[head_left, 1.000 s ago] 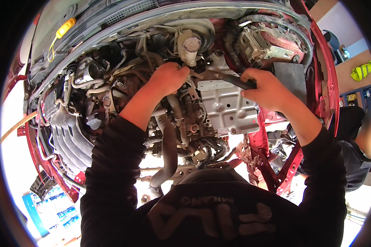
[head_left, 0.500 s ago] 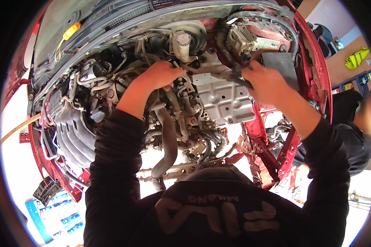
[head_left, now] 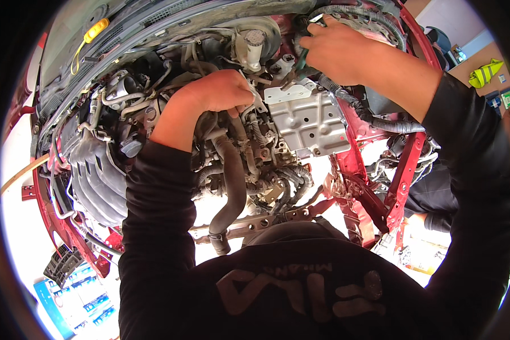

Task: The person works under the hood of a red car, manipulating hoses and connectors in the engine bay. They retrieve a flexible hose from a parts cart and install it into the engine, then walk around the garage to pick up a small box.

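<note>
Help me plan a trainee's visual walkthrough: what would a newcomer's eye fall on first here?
The bare hands stand out first: the left hand, fingers curled, just above picture centre, and the right hand farther up and right. Below the right hand, the grey metal tray shines beside the thick dark hose. Bright yellow accents follow: a corded device at upper left, a neon cloth at upper right.

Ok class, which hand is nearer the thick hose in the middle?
Left: the left hand is just beyond the thick hose; the right hand is farther off, up to the right.
</note>
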